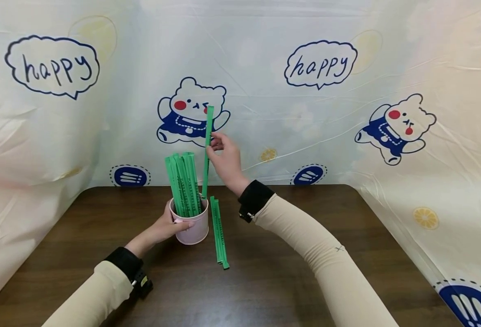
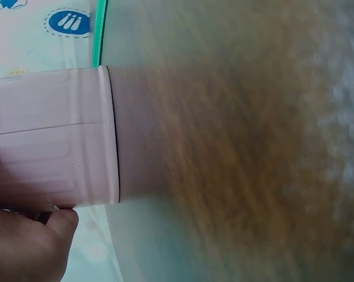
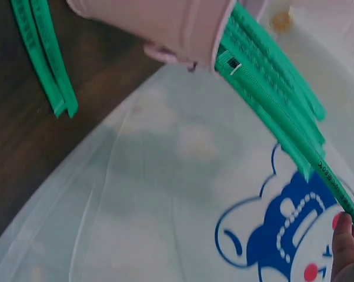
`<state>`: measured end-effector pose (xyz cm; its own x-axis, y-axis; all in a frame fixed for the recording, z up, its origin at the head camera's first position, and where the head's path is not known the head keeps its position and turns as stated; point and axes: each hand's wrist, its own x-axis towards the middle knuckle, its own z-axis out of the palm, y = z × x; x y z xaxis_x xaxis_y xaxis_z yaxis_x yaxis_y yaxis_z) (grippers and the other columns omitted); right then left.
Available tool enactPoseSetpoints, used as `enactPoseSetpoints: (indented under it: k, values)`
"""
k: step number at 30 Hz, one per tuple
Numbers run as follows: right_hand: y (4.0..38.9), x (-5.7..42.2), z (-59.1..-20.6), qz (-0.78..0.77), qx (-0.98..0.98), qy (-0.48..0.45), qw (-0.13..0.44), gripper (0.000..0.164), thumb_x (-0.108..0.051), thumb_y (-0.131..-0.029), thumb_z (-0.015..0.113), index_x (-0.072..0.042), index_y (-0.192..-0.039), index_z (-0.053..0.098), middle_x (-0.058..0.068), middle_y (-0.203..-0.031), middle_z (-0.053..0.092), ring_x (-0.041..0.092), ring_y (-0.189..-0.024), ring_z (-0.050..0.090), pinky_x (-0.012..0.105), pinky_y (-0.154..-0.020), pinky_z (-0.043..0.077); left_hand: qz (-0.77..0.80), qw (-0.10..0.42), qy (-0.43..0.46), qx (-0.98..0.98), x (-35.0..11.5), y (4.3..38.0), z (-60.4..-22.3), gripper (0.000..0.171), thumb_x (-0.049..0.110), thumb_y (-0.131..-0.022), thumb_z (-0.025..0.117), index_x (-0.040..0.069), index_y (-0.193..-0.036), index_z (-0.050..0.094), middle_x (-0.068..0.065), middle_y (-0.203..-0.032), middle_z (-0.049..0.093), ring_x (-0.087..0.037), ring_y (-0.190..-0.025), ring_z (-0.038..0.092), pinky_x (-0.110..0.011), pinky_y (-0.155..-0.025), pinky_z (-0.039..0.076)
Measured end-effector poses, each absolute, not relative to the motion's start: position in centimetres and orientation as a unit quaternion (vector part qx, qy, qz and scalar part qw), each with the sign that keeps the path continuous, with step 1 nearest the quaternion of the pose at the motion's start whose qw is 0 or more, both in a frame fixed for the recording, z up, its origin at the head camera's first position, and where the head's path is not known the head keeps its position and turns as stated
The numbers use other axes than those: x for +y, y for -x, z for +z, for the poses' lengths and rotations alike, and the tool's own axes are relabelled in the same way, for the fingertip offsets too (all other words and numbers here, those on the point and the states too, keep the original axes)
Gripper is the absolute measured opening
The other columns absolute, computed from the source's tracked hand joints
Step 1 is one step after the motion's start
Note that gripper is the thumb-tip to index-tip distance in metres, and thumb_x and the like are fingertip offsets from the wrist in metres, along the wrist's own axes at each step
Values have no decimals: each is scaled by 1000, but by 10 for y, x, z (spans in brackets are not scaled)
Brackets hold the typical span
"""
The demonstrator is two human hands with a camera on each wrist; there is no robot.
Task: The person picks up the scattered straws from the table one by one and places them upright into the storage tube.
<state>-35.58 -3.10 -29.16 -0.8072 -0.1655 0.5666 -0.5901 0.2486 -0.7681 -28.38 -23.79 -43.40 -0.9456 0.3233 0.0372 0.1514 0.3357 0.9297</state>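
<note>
A pink metal pail [image 1: 194, 230] stands upright on the table, packed with several green paper-wrapped straws [image 1: 182, 181]. My left hand [image 1: 160, 230] grips the pail from its left side, thumb across the front. In the left wrist view the pail [image 2: 53, 138] fills the left part, fingers [image 2: 33, 241] against it. My right hand [image 1: 227, 161] pinches one wrapped straw [image 1: 208, 131] upright, its lower end at the pail's right rim. In the right wrist view this straw [image 3: 325, 171] slants beside the bunch. A couple of wrapped straws [image 1: 218, 231] lie on the tabletop right of the pail.
The brown wooden table [image 1: 285, 281] ends at a back edge just behind the pail. A pale printed sheet [image 1: 257, 104] with cartoon bears hangs behind the table and along both sides. Each wrist wears a black strap [image 1: 257, 197] with a small device.
</note>
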Motion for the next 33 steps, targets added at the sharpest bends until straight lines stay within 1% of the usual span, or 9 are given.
enactPoseSetpoints:
  k: [7, 14, 22, 27, 29, 33]
  values:
    - [345, -42, -318, 529, -796, -257, 143, 39, -2, -101, 59, 3, -139, 55, 22, -118, 65, 33, -108, 66, 35, -94, 56, 558, 78, -149, 812, -236, 284, -435, 106, 21, -91, 70, 1, -157, -10, -32, -158, 12, -50, -140, 30, -74, -116, 29]
    - [338, -45, -347, 515, -809, -263, 109, 39, -1, -100, 58, 5, -139, 55, 22, -116, 66, 33, -108, 66, 38, -96, 56, 564, 77, -153, 808, -238, 284, -435, 105, 21, -92, 70, 2, -157, -11, -33, -158, 11, -50, -140, 30, -73, -116, 30]
    - [335, -45, -370, 512, -820, -244, 72, 39, -1, -100, 58, 4, -138, 56, 20, -115, 66, 30, -107, 66, 30, -91, 57, 562, 76, -150, 810, -238, 285, -436, 106, 22, -92, 70, 0, -157, -11, -33, -158, 11, -50, -141, 30, -69, -115, 32]
    - [336, -44, -375, 504, -825, -247, 68, 39, -1, -100, 60, 3, -139, 56, 20, -112, 67, 30, -106, 66, 31, -92, 57, 561, 77, -145, 811, -237, 286, -435, 106, 22, -92, 70, 1, -157, -12, -33, -158, 9, -50, -141, 30, -70, -115, 32]
    - [336, -43, -375, 499, -828, -247, 62, 41, -3, -100, 61, 2, -140, 56, 19, -113, 67, 30, -107, 67, 31, -92, 56, 560, 77, -144, 812, -237, 286, -435, 106, 22, -92, 70, 0, -157, -11, -33, -158, 9, -50, -140, 30, -69, -115, 32]
    - [338, -37, -375, 501, -830, -240, 46, 42, -13, -103, 59, -2, -144, 53, 18, -120, 66, 29, -113, 64, 32, -96, 54, 554, 76, -139, 817, -237, 284, -434, 107, 22, -91, 70, -1, -157, -10, -34, -158, 12, -50, -140, 31, -68, -115, 32]
